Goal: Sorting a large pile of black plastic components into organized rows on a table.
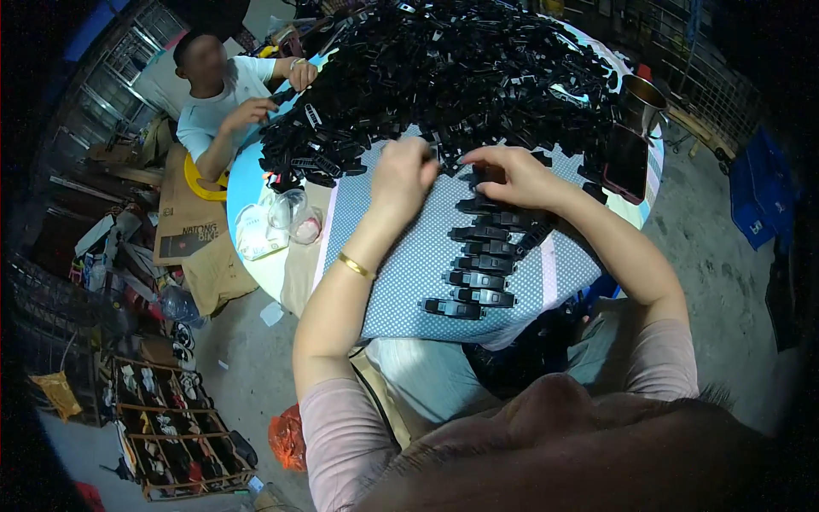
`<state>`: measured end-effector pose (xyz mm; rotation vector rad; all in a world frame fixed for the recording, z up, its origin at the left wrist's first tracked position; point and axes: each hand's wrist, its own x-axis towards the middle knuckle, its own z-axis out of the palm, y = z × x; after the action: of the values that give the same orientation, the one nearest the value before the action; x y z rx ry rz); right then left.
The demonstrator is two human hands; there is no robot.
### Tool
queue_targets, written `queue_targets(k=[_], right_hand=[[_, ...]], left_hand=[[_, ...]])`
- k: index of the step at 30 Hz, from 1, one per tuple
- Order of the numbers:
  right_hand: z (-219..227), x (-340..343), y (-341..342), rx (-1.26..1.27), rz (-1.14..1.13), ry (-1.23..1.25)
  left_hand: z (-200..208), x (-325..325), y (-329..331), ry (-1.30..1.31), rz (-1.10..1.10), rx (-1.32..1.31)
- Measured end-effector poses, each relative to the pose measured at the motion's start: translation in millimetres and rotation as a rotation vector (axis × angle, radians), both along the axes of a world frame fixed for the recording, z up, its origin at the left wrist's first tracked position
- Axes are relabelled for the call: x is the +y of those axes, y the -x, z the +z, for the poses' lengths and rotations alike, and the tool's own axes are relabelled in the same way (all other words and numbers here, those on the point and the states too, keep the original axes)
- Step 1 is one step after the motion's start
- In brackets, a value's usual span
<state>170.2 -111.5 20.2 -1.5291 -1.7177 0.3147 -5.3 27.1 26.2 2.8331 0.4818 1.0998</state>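
Note:
A large heap of small black plastic parts, buckle-like in shape (pixel 461 77), covers the far half of the round table. My left hand (pixel 401 175) is at the heap's near edge with its fingers curled together; whatever is in them is hidden. To its right, my right hand (pixel 516 177) has thumb and forefinger around a black plastic part (pixel 477 180), at the far end of a column of similar pieces. That column of black parts (pixel 482 262) runs toward me over the dotted cloth (pixel 397 290), its pieces lying crosswise and close together.
Across the table at left, another person's hands (pixel 247 113) are at the heap. A dark phone (pixel 627 162) and a metal cup (pixel 644 101) stand at the right edge. Clear plastic cups (pixel 294 212) are on the left side. A shoe rack (pixel 175 427) stands on the floor.

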Motion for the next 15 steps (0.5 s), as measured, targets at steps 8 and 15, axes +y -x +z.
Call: queue_targets(k=[8, 15], right_hand=[[2.1, -6.2, -29.8, -0.242, 0.031, 0.202], [0.4, -0.8, -14.6, -0.251, -0.016, -0.070]], left_hand=[[3.5, -19.1, 3.3, 0.275, -0.258, 0.104], [1.4, -23.6, 8.0, 0.386, -0.087, 0.306]])
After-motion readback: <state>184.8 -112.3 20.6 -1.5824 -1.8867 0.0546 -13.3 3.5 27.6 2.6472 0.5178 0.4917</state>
